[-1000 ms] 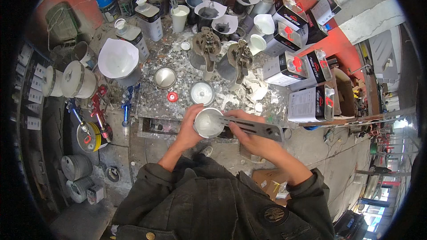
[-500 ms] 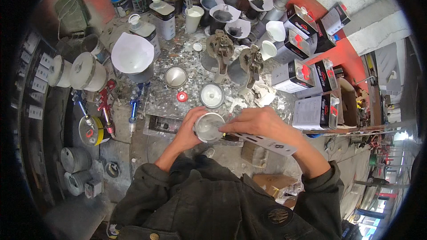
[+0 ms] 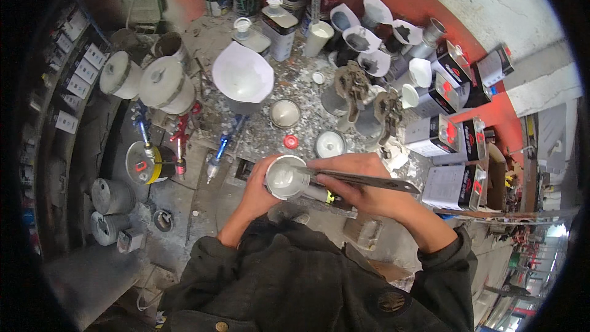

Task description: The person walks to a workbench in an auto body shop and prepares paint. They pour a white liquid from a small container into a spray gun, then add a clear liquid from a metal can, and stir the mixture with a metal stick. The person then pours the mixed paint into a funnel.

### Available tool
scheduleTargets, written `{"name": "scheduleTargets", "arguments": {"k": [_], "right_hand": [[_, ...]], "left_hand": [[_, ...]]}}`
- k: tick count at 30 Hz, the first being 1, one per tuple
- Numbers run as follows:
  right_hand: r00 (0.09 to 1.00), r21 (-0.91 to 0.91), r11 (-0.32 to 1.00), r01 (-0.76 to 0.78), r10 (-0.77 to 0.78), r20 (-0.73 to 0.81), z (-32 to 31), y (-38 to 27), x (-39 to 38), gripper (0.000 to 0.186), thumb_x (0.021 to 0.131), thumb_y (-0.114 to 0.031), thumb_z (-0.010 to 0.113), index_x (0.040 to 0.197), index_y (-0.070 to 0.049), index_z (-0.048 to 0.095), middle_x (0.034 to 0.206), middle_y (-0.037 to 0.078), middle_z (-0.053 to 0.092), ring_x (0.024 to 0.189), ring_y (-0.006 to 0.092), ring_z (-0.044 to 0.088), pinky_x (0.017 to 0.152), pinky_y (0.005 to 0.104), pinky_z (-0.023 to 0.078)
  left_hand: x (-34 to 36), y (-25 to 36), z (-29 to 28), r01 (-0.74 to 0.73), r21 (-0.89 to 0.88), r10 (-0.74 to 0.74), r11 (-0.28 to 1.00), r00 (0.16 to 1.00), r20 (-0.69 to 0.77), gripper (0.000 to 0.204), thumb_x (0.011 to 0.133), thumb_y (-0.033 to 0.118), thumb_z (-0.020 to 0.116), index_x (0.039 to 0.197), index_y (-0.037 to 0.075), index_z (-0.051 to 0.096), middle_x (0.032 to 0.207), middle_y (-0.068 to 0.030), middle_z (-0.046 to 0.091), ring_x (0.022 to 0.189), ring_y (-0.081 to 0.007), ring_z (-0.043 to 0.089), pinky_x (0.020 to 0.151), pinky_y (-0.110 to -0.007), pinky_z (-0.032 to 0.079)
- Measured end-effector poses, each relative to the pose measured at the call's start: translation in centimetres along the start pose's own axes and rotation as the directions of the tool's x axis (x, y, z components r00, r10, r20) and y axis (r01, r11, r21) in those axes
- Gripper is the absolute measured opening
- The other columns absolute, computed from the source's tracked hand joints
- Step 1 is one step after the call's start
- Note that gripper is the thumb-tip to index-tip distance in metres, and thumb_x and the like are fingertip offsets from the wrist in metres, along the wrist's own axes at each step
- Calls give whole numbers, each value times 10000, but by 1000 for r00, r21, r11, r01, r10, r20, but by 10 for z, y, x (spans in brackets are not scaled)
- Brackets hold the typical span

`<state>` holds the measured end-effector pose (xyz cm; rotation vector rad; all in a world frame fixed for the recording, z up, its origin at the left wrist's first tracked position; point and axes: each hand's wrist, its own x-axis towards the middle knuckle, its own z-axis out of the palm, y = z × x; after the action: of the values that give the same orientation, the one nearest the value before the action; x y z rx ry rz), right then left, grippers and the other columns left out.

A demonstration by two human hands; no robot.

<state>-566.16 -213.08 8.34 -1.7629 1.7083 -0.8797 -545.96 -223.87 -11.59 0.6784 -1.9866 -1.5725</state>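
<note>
My left hand (image 3: 256, 185) is wrapped around the side of a pale cup (image 3: 268, 178) with greyish-white liquid inside. In my right hand (image 3: 362, 187) is a flat, dark-looking stirring stick (image 3: 384, 182) with a hole near its outer end. The stick lies almost level, and its other end reaches over the rim into the cup. How deep it goes into the liquid I cannot tell. Just beyond the cup, on the spattered bench, are a red cap (image 3: 291, 141), a round tin with a whitish top (image 3: 330, 146) and a shallow round metal piece (image 3: 286, 114).
A large pot with a white paper cone (image 3: 243, 74) stands beyond. Two grey cans with clamp-like handles (image 3: 353, 95) are right of it. Rectangular solvent cans (image 3: 455, 185) line the right side. Spray guns (image 3: 222, 144) hang along the left edge, near lidded buckets (image 3: 167, 86).
The view has shifted, so the bench appears farther right. My right hand has turned the stick from face-on and slanting to nearly edge-on and level, its end now inside the cup.
</note>
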Motion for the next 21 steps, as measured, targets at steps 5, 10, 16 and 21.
{"name": "scheduleTargets", "arguments": {"k": [5,10,16,21], "right_hand": [[975,108,973,-206,195,105,17,-4,34,307,988,-214,708,1251,-56,701,987,158,760,854,244,740,776,361,562],[999,182,983,-5,15,-50,19,-13,78,322,985,-212,727,1251,-32,700,1038,98,764,932,152,712,842,333,570],[982,177,983,51,-17,-188,-25,-38,129,270,969,-227,703,1112,1,730,947,182,739,828,289,718,752,392,549],[971,342,938,49,35,-235,-18,-38,157,267,970,-202,696,1141,1,727,896,117,747,720,195,681,678,345,539]], "left_hand": [[5,31,-46,181,68,-171,981,976,-136,780,656,140,935,1355,77,595,1333,-142,626,1239,-335,605,1045,-432,488],[15,59,-95,187,89,-167,978,968,-187,740,647,133,926,1313,63,611,1209,-111,723,1119,-239,699,971,-371,527],[56,130,-139,111,238,-63,965,978,-200,679,652,130,894,1270,41,627,1151,-127,742,1082,-243,718,935,-372,541],[89,152,-152,93,324,-40,942,985,-165,670,665,182,895,1261,34,628,1127,-153,747,1042,-263,732,913,-377,547]]}}
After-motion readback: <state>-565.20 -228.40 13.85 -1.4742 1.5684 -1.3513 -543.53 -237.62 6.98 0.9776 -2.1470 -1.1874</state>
